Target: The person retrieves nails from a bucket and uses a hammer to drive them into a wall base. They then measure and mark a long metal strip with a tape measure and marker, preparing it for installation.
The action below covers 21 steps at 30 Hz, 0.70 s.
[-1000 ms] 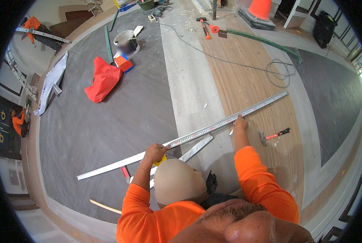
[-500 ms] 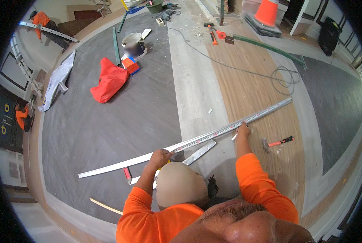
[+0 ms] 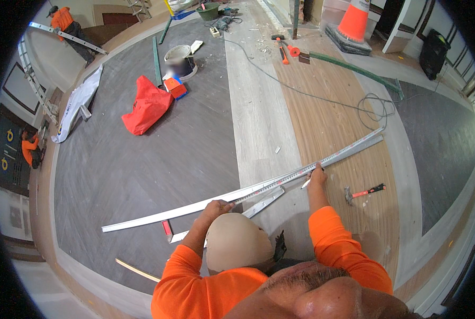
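Observation:
A long pale metal profile (image 3: 157,213) lies slantwise on the floor in front of me, its right end farther off. An extended tape measure blade (image 3: 335,156) runs along it, and toward the right end the two split slightly apart. My left hand (image 3: 216,209) is closed around the near end of the blade above my knee; the tape's case is hidden there. My right hand (image 3: 317,176) pinches the blade farther along, with a thin white pen-like stick (image 3: 305,184) poking out below the fingers. Beneath the profile rests a flat metal strip (image 3: 266,203).
A hammer (image 3: 366,193) lies right of my right hand. A red-ended tool (image 3: 166,227) and a thin wooden stick (image 3: 137,270) are at left. Ahead are a red bag (image 3: 146,105), a bucket (image 3: 178,57), a looped cable (image 3: 373,110) and a traffic cone (image 3: 353,22). Two people work far left.
The blade's far part and the profile's right end have come apart, where they lay together before. My left hand shifted slightly, and the yellow bit beside it is out of sight.

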{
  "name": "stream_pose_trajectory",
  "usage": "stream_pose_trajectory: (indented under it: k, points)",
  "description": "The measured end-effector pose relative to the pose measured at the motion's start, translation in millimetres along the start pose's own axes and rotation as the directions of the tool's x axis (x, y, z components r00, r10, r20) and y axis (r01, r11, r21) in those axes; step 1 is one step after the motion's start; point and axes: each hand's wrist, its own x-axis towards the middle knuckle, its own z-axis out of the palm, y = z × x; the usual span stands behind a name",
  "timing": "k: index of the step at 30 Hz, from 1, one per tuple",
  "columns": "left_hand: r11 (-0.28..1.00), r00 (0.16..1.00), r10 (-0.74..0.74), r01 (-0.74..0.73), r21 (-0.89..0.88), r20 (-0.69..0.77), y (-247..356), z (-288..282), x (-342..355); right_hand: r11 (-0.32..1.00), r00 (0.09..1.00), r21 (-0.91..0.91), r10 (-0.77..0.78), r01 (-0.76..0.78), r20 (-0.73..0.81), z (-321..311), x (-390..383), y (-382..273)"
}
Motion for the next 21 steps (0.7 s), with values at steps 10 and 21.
stream_pose_trajectory:
  k: [10,21]
  points:
    - [0.978,0.975,0.201,-0.193,0.083,-0.099,4,5,-6,0.957,1.000,-0.288,0.017,-0.011,0.018,13,-53,-24]
    - [0.993,0.998,0.057,-0.056,0.106,-0.005,15,4,6,0.926,0.962,-0.285,-0.269,0.247,-0.040,0,42,50]
